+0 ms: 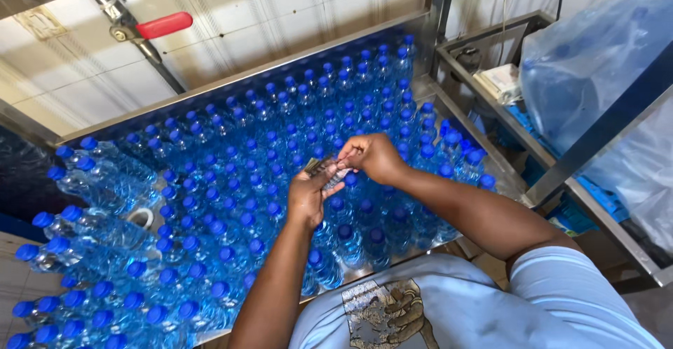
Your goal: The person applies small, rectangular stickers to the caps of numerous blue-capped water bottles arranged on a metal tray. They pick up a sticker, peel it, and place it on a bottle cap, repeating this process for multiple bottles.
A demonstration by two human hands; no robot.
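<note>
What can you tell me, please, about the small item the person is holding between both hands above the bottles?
The small item is a thin, flat bundle, dark with paler strips, perhaps labels or seals; its material is too small to tell. It is held level above the blue-capped bottles, touching none of them. The left hand cradles it from below with fingers and thumb, while the right hand pinches its upper end with the fingertips.

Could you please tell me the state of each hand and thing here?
left hand: gripping a small stack of labels
right hand: pinching the stack's top
bottles: upright, blue caps on, packed together
red valve handle: lying crosswise to its pipe
</note>
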